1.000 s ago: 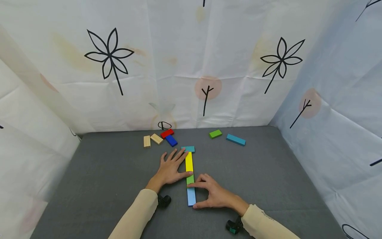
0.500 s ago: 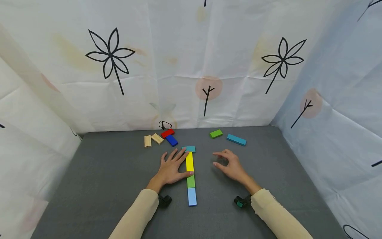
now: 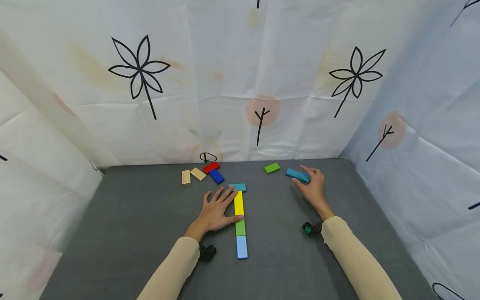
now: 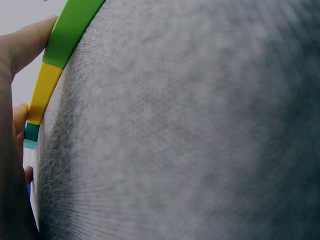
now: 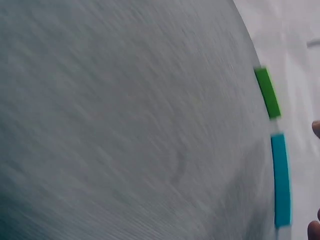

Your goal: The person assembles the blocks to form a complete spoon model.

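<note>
In the head view, a row of blocks runs toward the person: a teal block (image 3: pixel 238 187) crosswise at the far end, then a yellow block (image 3: pixel 238 203), a green block (image 3: pixel 240 228) and a light blue block (image 3: pixel 241 247). My left hand (image 3: pixel 214 213) lies with spread fingers along the row's left side. Its thumb rests where yellow meets green, and a fingertip is at the teal block. Farther right, my right hand (image 3: pixel 313 187) reaches over a long blue block (image 3: pixel 298 175), thumb and finger parted on either side. The right wrist view shows those fingertips (image 5: pixel 315 230) apart from the blue block.
A second green block (image 3: pixel 271 168) lies left of the long blue one. At the back left are a red block (image 3: pixel 211 167), a dark blue block (image 3: pixel 216 176) and two wooden blocks (image 3: pixel 198 174). A white printed cloth (image 3: pixel 225 83) hangs behind the grey table (image 3: pixel 150 200).
My right hand has left the light blue block at the row's near end and moved away and to the right, to the long blue block. The left hand stays in place.
</note>
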### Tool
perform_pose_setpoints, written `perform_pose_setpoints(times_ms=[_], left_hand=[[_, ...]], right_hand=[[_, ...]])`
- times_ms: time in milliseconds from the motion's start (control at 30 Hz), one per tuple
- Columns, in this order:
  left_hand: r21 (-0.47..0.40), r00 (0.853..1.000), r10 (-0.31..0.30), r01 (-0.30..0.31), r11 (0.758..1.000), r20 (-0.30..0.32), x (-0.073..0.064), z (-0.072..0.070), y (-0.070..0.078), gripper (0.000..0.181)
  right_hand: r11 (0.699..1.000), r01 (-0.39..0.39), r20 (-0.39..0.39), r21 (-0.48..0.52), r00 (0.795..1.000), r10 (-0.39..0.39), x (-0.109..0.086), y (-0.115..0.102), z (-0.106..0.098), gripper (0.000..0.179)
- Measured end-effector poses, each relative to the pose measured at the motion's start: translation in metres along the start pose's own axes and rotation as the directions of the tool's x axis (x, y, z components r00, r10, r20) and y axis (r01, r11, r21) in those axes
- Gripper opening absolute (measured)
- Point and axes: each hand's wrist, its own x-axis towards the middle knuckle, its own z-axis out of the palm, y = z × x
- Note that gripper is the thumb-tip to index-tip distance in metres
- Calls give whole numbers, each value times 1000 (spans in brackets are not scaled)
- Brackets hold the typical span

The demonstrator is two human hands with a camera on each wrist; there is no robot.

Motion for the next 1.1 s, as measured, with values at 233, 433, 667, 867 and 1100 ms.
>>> perform_pose_setpoints(times_ms=[233,433,667,867,1100], left_hand=[[1,1000,-11,11,1000,19,1,0,0,93],[0,1000,-6,6,1000,11,1,0,1,92],[0,1000,-16,16,1000,21,0,0,0,92],[-3,1000,-4,4,1000,7,0,0,0,91],[-1,1000,1,-1,1000,-3,0,1,-1,91]], right_hand=[[988,-155,87,-8,984,156,11,18,-10,74],[991,-124,138,-49,982,129,8,32,-10,76],[989,-127,113,-68,984,135,9,33,-4,60],[988,-133,72,-75,988,138,8,32,-1,43],[990,-117,47,-82,992,121,8,22,2,37]])
